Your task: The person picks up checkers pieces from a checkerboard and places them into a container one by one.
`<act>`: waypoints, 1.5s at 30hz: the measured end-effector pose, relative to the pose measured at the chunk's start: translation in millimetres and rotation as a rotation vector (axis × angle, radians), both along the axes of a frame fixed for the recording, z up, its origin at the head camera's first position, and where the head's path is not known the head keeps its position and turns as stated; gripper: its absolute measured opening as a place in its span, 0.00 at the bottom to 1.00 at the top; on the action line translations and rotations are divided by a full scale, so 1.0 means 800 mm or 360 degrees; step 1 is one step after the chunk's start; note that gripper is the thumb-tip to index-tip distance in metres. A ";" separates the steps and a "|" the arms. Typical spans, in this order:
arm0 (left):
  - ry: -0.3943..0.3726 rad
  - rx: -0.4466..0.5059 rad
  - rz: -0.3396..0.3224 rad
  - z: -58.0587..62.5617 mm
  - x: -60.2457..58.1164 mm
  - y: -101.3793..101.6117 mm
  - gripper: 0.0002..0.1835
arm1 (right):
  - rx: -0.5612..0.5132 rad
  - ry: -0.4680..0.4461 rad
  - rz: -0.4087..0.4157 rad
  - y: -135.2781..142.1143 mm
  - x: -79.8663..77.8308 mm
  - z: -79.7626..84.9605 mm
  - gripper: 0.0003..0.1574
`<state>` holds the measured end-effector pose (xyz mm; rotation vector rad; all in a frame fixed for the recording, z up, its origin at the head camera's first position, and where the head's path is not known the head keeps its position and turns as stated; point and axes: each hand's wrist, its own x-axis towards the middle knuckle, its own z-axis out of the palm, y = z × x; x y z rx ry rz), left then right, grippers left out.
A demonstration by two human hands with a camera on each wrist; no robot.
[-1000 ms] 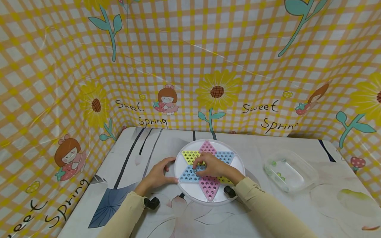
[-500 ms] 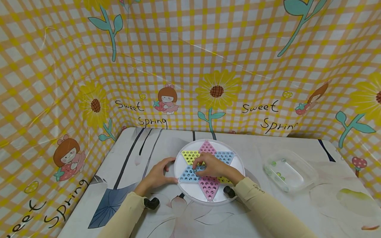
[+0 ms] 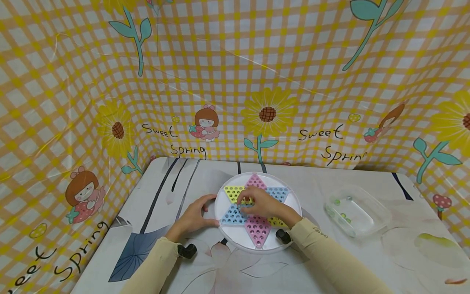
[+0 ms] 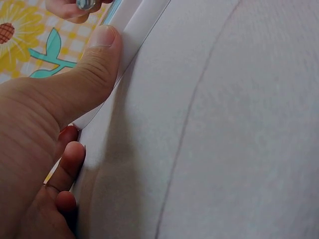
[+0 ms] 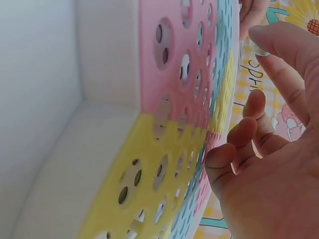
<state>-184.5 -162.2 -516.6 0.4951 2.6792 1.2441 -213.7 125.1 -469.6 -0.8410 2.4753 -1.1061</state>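
Observation:
A round white Chinese checkers board (image 3: 229,234) lies on the table, with a star of pink, yellow and blue holed triangles. Over its left-middle part, my right hand (image 3: 260,203) pinches a small clear marble (image 5: 260,51) between thumb and index finger. The same marble (image 4: 85,4) shows at the top of the left wrist view. The other right fingers are loosely bent. My left hand (image 3: 192,216) rests against the board's left rim, thumb and fingers spread along it. In the left wrist view its thumb (image 4: 99,55) touches the white rim.
A clear plastic container (image 3: 367,222) with several green and clear marbles stands right of the board. The table (image 3: 312,269) carries a floral cover. A yellow checked curtain (image 3: 235,81) encloses the back and sides.
My right hand has lifted very slightly above the blue triangle, still pinching the marble. The left hand and the board stay in place.

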 end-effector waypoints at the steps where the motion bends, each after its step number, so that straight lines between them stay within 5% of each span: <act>1: 0.0005 -0.0002 -0.0005 0.000 0.000 0.000 0.48 | -0.0017 -0.0007 -0.0004 0.000 0.001 0.001 0.09; 18: -0.0036 0.0003 0.0005 0.000 0.000 -0.001 0.49 | -0.0072 0.0163 -0.0045 0.002 -0.004 0.009 0.11; 45: -0.0037 0.0006 0.0008 -0.003 -0.002 -0.001 0.49 | -0.0184 0.0181 -0.0205 0.017 -0.008 0.014 0.13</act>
